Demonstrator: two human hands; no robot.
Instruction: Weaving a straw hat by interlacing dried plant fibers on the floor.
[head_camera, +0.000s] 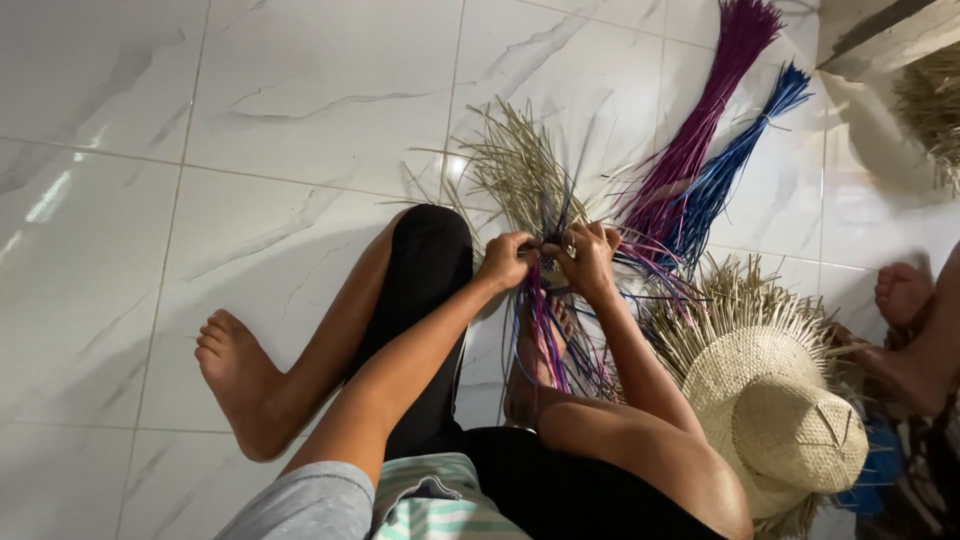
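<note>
Both hands, left (506, 260) and right (587, 258), pinch a half-woven piece (545, 270) of tan, purple and blue straw strands.

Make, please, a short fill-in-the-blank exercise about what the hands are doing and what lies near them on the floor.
1. Both hands, left hand and right hand, grip a bunch of ____ and blue straw strands.
2. The unfinished woven hat lies on the person's ____ side.
3. The floor is white ____ tile.

Missing words: purple; right; marble-patterned

Glossy white marble-veined floor tiles (200, 120), grey grout.
</note>
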